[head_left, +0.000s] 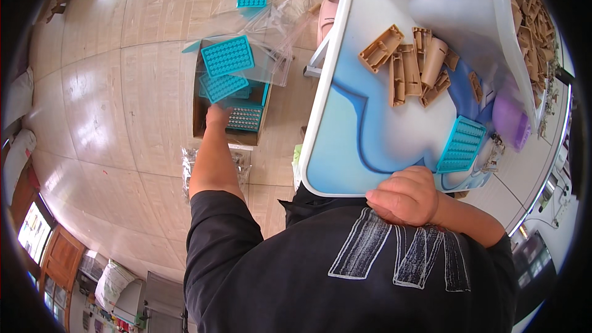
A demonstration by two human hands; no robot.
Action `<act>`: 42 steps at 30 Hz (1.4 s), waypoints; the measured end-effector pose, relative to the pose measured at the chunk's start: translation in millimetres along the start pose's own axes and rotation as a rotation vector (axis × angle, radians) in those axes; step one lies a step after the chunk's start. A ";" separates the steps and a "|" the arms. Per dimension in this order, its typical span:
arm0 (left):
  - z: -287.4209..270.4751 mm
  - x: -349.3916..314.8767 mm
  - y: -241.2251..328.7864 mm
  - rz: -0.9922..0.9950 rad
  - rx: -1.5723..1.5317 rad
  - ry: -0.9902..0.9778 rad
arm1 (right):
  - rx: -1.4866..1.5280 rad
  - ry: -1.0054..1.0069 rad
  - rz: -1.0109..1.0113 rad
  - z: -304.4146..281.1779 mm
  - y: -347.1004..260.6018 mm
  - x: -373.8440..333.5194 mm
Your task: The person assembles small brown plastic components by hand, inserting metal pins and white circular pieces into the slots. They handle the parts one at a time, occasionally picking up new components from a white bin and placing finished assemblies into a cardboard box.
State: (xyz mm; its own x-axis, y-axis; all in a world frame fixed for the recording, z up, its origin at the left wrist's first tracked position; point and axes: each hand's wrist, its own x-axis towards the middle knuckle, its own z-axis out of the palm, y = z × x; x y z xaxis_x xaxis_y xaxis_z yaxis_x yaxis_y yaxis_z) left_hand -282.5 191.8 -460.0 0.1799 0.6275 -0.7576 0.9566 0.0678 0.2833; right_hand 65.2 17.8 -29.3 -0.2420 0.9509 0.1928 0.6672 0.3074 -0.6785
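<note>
Blue-white table (383, 137) fills the right side. Cardboard box (197, 124) on floor to its left. Clear plastic film (279, 32) crowds box's far end; tilted teal tray (228, 56) sits over that end, partly blocking it. Dotted teal tray (245, 117) inside, left hand (216, 113) beside it, fingers hidden, can't tell grip. Right hand (407, 195) curled into loose fist at table edge, near teal slotted tray (461, 145). Brown parts (412, 71) heaped beyond.

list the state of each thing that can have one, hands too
left hand: inside the box, grip hidden
right hand: loosely curled at table edge, palm hidden
cardboard box: open, holding teal trays
tray beside left hand: holes look filled, silvery
table tray: lying askew
brown pieces: loose, jumbled
clear plastic: crumpled
</note>
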 end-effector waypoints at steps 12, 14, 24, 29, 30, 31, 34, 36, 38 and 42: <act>11.2 -0.3 -10.2 -0.077 -0.230 -0.060 | -0.010 -0.008 -0.006 -1.7 0.3 0.6; -2.7 -10.7 7.9 -0.080 -0.242 -0.149 | -0.011 -0.001 0.004 0.1 0.0 -0.2; 9.6 -8.8 -13.8 -0.082 -0.608 -0.270 | 0.030 0.002 -0.033 -0.6 1.4 2.0; 11.8 -17.6 -20.1 -0.062 -0.719 -0.233 | 0.003 0.013 -0.008 0.8 -0.8 1.1; 13.0 -20.0 -21.7 -0.059 -0.777 -0.230 | -0.008 0.008 0.000 0.7 -1.5 0.7; 13.3 -22.2 -21.1 -0.054 -0.777 -0.220 | -0.011 0.010 -0.001 0.9 -1.8 0.6; 13.4 -27.8 -19.2 -0.028 -0.748 -0.178 | -0.015 0.013 -0.002 0.7 -2.0 1.4; 13.1 -31.2 -18.1 0.003 -0.690 -0.136 | -0.014 0.009 -0.002 0.5 -2.2 1.6; 14.4 -29.7 -20.0 0.016 -0.675 -0.118 | -0.012 0.013 -0.001 0.6 -2.8 2.4; 11.0 -24.0 -17.0 0.050 -0.643 -0.077 | -0.011 0.014 0.002 0.6 -2.9 3.1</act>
State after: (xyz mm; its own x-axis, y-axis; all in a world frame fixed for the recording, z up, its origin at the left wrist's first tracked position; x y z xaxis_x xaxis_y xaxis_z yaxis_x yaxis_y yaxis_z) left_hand -300.5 167.1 -453.1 0.2595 0.5864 -0.7673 0.6227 0.5057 0.5971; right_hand 62.1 19.9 -27.2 -0.2309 0.9519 0.2016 0.6752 0.3060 -0.6712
